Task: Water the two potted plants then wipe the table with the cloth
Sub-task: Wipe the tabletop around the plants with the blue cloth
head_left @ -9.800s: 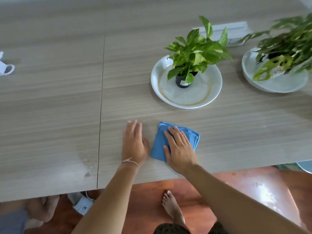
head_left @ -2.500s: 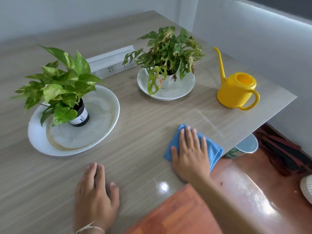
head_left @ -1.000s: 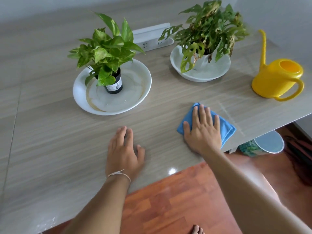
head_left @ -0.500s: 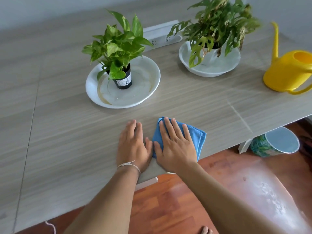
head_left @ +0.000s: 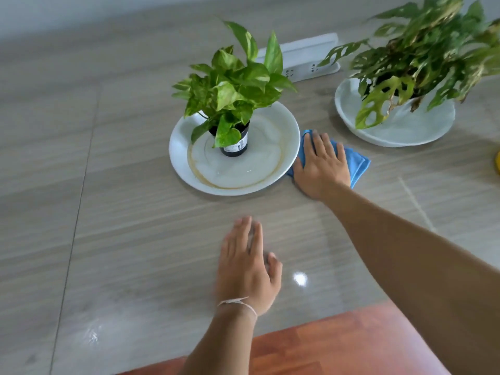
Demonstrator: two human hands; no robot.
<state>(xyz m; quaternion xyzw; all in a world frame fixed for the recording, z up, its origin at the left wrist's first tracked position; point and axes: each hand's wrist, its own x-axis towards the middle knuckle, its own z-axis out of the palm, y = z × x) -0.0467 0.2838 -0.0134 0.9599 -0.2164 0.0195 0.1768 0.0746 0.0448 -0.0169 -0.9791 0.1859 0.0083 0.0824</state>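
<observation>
My right hand [head_left: 322,165] presses flat on the folded blue cloth [head_left: 357,163], which lies on the grey table [head_left: 130,212] against the right rim of a white dish [head_left: 235,182]. That dish holds a small black-potted green plant [head_left: 234,85] and a film of water. A second leafy plant [head_left: 427,50] stands in another white dish [head_left: 405,131] at the far right. My left hand [head_left: 249,263] rests flat on the table nearer the front edge, fingers together, holding nothing. A sliver of the yellow watering can [head_left: 497,163] shows at the right edge.
A white power strip [head_left: 305,60] lies behind the plants. A seam [head_left: 81,185] runs front to back in the tabletop at the left. The table's front edge [head_left: 324,312] meets the red-brown wooden floor [head_left: 338,345] below.
My right hand has pushed the cloth away from me, from beside my left hand up to the near dish's right rim. My left hand stays flat near the front edge.
</observation>
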